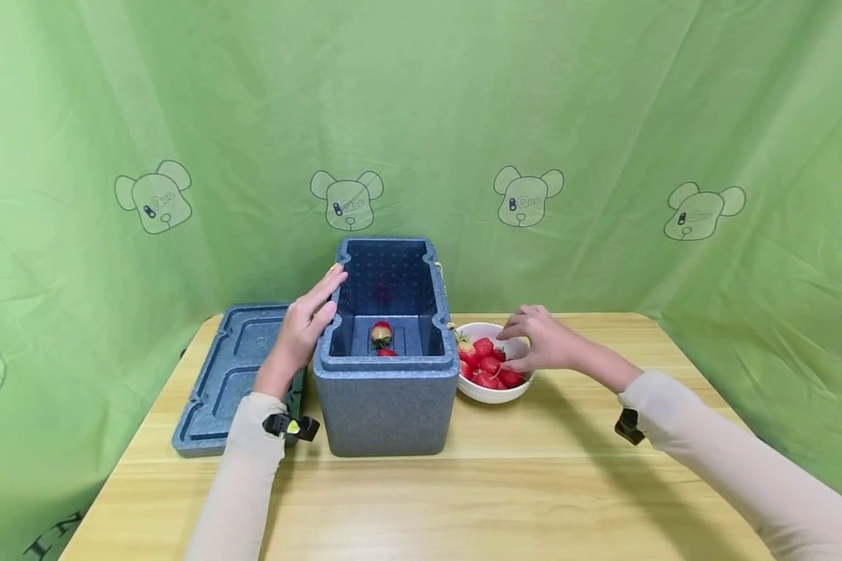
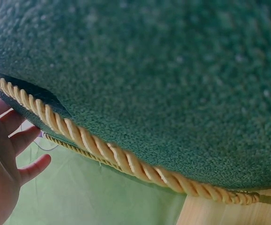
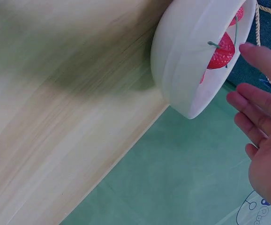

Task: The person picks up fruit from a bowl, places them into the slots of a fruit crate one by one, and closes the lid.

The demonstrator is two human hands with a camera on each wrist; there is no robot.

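A grey-blue foam box [image 1: 386, 413] stands uncovered on the table, with a pale-and-red strawberry [image 1: 382, 333] and part of a red one [image 1: 387, 352] visible on its floor. My left hand [image 1: 300, 331] rests on the box's left rim, fingers extended; the left wrist view shows its spread fingers beside the box wall. To the right of the box is a white bowl [image 1: 493, 396] holding several red strawberries [image 1: 487, 365]. Over the bowl's right side hovers my right hand [image 1: 543, 340], fingers loosely bent and apart. In the right wrist view nothing shows between thumb and fingers.
The grey-blue lid [image 1: 249, 347] lies flat left of the box, partly behind the left forearm. A twisted yellow rope [image 2: 112, 154] runs along the box's side. Green cloth [image 1: 421, 117] hangs behind and around the wooden table [image 1: 421, 506].
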